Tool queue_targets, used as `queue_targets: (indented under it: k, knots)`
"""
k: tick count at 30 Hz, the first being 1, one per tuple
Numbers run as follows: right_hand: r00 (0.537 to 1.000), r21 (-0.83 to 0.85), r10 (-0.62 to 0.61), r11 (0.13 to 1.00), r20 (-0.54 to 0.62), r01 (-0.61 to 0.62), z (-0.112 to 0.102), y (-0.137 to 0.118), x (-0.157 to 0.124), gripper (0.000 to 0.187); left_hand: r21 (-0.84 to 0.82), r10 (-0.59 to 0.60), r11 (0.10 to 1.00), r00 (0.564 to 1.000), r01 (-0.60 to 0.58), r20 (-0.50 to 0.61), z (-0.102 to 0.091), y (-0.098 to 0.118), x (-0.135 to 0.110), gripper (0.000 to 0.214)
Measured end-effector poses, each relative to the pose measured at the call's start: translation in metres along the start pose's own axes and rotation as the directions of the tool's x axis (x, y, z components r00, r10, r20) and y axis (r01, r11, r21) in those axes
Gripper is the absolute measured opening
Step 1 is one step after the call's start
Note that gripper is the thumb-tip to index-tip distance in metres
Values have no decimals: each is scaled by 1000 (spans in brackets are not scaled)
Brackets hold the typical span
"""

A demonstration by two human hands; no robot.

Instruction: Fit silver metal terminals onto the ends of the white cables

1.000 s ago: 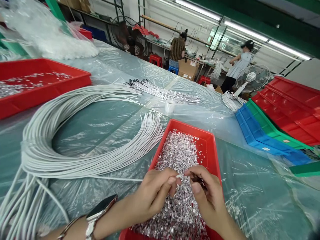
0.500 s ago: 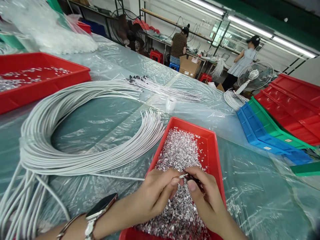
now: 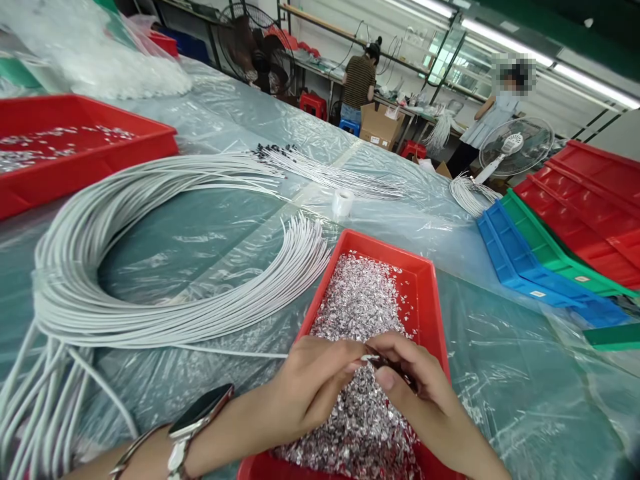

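My left hand (image 3: 313, 387) pinches the end of a thin white cable (image 3: 225, 351) that runs left toward a big coil of white cables (image 3: 125, 267). My right hand (image 3: 415, 393) is closed in a pinch against that cable end, holding a small dark part I cannot make out. Both hands hover over a red tray (image 3: 423, 287) heaped with small silver metal terminals (image 3: 357, 313). A watch and a bracelet sit on my left wrist.
Another red tray (image 3: 90, 167) with silver bits stands at the left. Stacked blue, green and red trays (image 3: 550, 253) lie at the right. A tape roll (image 3: 343, 201) and cable bundles (image 3: 330, 177) lie further back. Two people work at far benches beside fans.
My hands have closed in on each other so the cable tip now meets my right fingers. The view has tilted down slightly.
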State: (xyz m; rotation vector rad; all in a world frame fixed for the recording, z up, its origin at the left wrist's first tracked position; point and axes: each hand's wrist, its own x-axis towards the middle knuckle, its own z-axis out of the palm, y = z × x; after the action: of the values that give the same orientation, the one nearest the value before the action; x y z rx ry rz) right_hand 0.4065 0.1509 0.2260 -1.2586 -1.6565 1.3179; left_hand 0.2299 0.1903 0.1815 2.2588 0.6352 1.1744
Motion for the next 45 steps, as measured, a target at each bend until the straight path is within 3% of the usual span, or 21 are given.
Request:
queue_targets:
  k: [12,20,26,34,38,40,45]
  knots:
    - [992,-1,128,992,-15,-128,-1,-5,-11,24,216,225,956,969,-199,-101,1,3,4,22]
    - [964,50,238,971,-122,-233,12,-15,-17,27,263,247,938,967,-225,-55,-3,5,4,26]
    - [963,42,232,973,-138,-228,15,-15,-18,26,287,268,928,961,-238,-68,-3,6,5,24]
    - [978,66,132,990,-159,-123,25,-9,-16,25,135,163,981,972,-141,-167,0,8,1,26]
    - [952,152,256,961,-168,-231,30,3,-12,29,64,77,996,973,-65,-216,-1,9,-4,28]
    - [936,207,291,946,-199,-250,29,5,-9,29,34,59,998,977,-53,-204,-1,9,-6,28]
    - [939,231,172,967,-298,-104,23,-9,-5,17,-68,-81,995,993,75,-85,0,9,-6,25]
